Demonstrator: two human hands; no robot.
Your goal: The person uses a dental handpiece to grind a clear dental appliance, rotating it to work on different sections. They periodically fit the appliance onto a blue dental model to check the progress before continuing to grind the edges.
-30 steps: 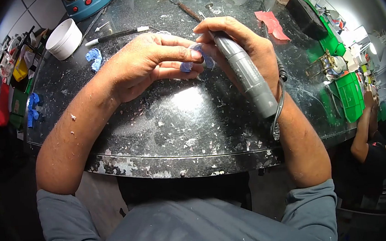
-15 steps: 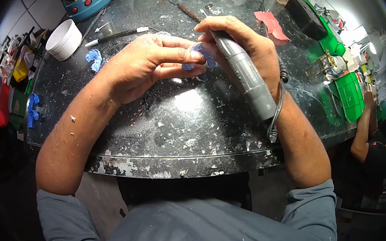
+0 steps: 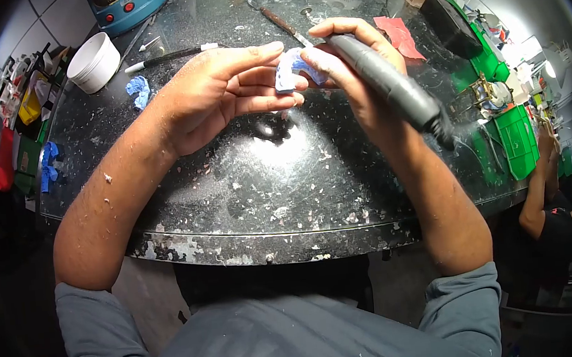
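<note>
A pale blue and white horseshoe-shaped dental arch piece [image 3: 286, 74] is between my hands. My left hand [image 3: 223, 85] supports it with the fingertips behind and below, its thumb raised off the piece. My right hand [image 3: 357, 63] grips a dark grey rotary handpiece [image 3: 390, 81], whose rear end with the cord tilts down to the right. The right thumb also presses on the arch piece. The handpiece's working tip is hidden.
Blue scraps [image 3: 138, 91], a black-and-white pen [image 3: 173, 56] and a white tub [image 3: 93, 63] lie left. Beyond are a brown-handled tool [image 3: 278, 21] and a blue machine [image 3: 128, 8]. Red sheet [image 3: 399, 38], green trays [image 3: 518, 141] and another person [image 3: 553, 203] are right.
The arch piece has turned so its curve shows face-on. My left thumb has lifted off it and my right thumb has come onto it. The handpiece's rear end has swung right and up.
</note>
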